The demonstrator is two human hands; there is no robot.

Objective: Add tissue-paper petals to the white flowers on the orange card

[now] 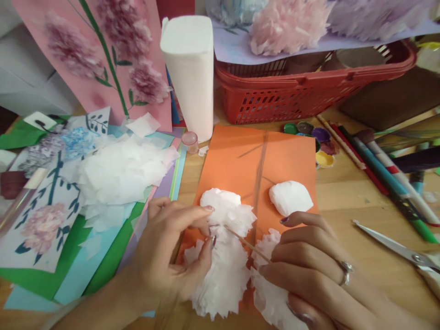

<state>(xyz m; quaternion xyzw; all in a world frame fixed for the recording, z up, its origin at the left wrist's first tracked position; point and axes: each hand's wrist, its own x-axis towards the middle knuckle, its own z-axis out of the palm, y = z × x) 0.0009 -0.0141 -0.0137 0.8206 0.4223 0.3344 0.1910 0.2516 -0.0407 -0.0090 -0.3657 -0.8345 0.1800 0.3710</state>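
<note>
A thin wooden stick (pixel 247 244) is pinched in my right hand (pixel 316 261), its tip pointing left over white paper tufts. My left hand (pixel 175 243) is at that tip, thumb and fingers bent around a small piece of white tissue paper (pixel 213 229) whose outline is hard to make out. Below lies an orange sheet (pixel 230 160) with a dark drawn stem. On it are a ruffled white paper flower (pixel 222 275), a second one (pixel 271 293) partly under my right hand, a half-covered white mound (pixel 220 198) and a smooth white mound (pixel 291 198).
Cut white tissue squares (pixel 123 169) are heaped at left on coloured paper, beside a flower card (pixel 44 229). A paper towel roll (pixel 189 73) and a red basket (pixel 309 91) stand behind. Paint pots (pixel 323 158), pens (pixel 385 169) and scissors (pixel 402 250) lie at right.
</note>
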